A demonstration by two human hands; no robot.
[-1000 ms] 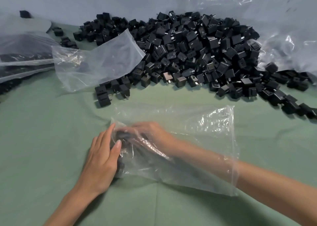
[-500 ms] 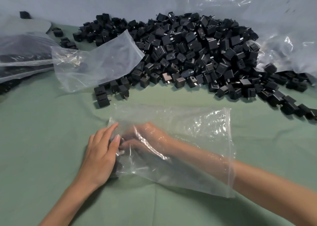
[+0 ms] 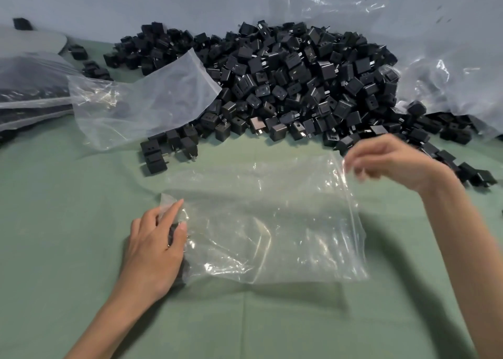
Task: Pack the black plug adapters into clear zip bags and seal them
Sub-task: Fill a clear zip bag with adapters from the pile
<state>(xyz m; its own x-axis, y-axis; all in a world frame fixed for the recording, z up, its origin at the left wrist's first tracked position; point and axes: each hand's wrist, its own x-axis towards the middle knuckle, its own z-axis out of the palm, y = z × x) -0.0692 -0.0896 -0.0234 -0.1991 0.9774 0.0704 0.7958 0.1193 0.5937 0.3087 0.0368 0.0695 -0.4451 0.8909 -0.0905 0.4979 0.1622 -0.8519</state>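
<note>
A clear zip bag (image 3: pixel 272 222) lies flat on the green cloth in front of me, its mouth facing right. My left hand (image 3: pixel 155 249) grips the bag's closed left end, and a black plug adapter (image 3: pixel 173 233) inside the bag shows between my fingers. My right hand (image 3: pixel 394 165) is outside the bag, raised by the upper corner of its mouth. Its fingers are loosely curled, blurred and hold nothing. A big heap of black plug adapters (image 3: pixel 285 86) fills the far middle of the table.
A second empty clear bag (image 3: pixel 141 102) lies against the heap's left side. Filled bags (image 3: pixel 30 91) are stacked at the far left. Crumpled plastic sheeting (image 3: pixel 449 67) stands at the back right. A few loose adapters (image 3: pixel 158 154) lie just beyond my bag.
My right hand has come out of the bag and moved up and right to the corner of its mouth. The bag now lies flatter. My left hand stays on the bag's left end.
</note>
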